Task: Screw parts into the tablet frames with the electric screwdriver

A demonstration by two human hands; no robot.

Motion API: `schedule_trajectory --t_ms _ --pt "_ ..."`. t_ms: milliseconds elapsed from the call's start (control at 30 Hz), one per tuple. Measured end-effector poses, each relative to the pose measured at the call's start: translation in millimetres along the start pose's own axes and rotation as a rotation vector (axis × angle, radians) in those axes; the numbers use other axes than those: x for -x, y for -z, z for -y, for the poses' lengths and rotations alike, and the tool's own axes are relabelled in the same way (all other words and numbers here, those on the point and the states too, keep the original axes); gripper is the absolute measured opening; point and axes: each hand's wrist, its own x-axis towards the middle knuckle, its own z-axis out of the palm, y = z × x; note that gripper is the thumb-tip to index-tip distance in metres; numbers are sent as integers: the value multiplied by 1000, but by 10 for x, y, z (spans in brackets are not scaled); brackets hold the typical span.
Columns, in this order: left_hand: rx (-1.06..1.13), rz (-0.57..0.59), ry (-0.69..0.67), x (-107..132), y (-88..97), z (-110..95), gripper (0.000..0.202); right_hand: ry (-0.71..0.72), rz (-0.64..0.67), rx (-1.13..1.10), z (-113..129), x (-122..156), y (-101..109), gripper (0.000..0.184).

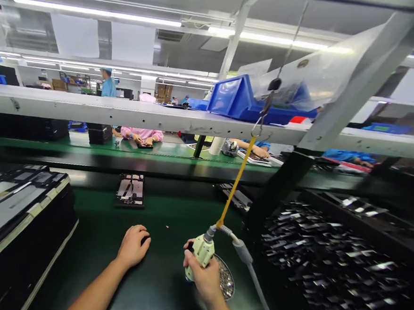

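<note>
My right hand [203, 277] is closed around a pale green electric screwdriver [201, 255] that hangs from a yellow cord [236, 183] and has a grey cable at its top. Just below and right of it sits a small dish of screws [225, 280]. My left hand [132, 246] rests on the dark green bench [103, 247] with its fingers curled down over something small and dark that I cannot make out.
A stack of black trays [18, 225] stands at the left. A metal fixture [130, 190] lies on the belt ahead. Black trays of small parts [327, 255] fill the right. A grey frame beam [119, 111] carries a blue bin [236, 98]. Other workers sit across the line.
</note>
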Motion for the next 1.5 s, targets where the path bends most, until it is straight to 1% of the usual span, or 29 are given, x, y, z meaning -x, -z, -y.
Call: schedule_trajectory --t_ms 267,567,767,933,1067,1333,1500 --pt "11 -1 11 -7 1 -32 21 -4 -9 30 28 -7 0 49" --pt "-46 5 -7 -50 31 -18 23 -25 -14 -12 -84 -48 6 49" --pt "-58 12 -23 -42 42 59 28 -11 51 -19 -104 -25 0 44" --pt "-48 38 -31 -45 52 156 35 30 85 26 -70 4 -21 30" --pt "-41 53 -31 -43 61 216 38 53 86 60 -49 29 -26 23" --pt "-35 43 -35 -30 64 234 37 70 99 50 20 60 -28 19" --pt "-42 37 -41 -31 66 223 35 70 112 31 14 58 -28 20"
